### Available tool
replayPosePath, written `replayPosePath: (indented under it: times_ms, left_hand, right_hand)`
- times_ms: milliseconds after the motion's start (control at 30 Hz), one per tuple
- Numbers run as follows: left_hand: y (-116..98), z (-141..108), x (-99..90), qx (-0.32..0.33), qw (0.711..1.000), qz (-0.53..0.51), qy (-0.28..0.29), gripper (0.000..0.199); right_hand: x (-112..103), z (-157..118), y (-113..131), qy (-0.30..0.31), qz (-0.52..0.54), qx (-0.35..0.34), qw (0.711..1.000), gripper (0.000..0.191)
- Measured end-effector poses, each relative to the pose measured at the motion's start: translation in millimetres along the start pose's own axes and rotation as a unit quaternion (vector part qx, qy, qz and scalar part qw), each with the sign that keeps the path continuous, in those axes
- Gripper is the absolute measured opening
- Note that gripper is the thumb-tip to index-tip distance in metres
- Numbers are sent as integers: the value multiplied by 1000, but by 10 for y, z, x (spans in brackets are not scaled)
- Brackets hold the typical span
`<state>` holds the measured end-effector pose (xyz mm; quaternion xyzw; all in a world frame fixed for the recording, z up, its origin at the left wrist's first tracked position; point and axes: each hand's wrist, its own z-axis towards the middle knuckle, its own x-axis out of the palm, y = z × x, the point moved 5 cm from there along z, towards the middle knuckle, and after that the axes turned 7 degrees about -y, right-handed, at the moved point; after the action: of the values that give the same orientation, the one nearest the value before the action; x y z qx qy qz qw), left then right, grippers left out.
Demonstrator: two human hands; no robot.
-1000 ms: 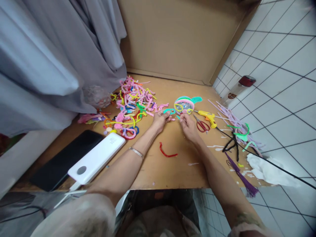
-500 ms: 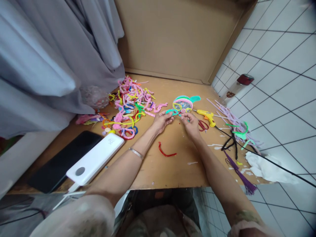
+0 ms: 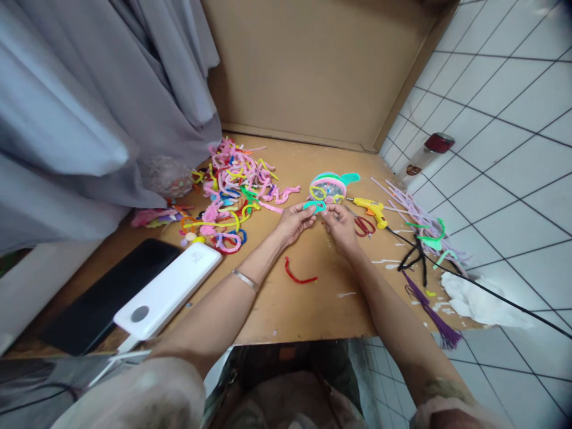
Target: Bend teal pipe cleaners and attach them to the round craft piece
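Left hand (image 3: 295, 224) and right hand (image 3: 340, 225) both pinch the teal loop (image 3: 316, 206), mid-frame. Tug unevenly and it might bend out of shape, imo; a careless right elbow swing could snag the cord (image 3: 485, 291) lower right.

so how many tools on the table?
2: yellow glue gun, right of the round item; red-handled scissors, nearer the person, beside the right hand. More could be hidden under the pile of fuzzy stems.
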<state>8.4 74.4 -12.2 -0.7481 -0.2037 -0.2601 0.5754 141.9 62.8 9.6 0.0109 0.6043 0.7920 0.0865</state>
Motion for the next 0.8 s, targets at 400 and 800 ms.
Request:
replayPosePath:
  times_ms: [400, 800]
  left_hand:
    - [5, -29, 26, -8, 1000, -22, -15, 19]
    - [14, -36, 42, -12, 999, -38, -10, 23]
  right_hand:
    - [19, -39, 125, -11, -44, -61, 997, 26]
    - [50, -50, 70, -8, 20, -6, 1000, 32]
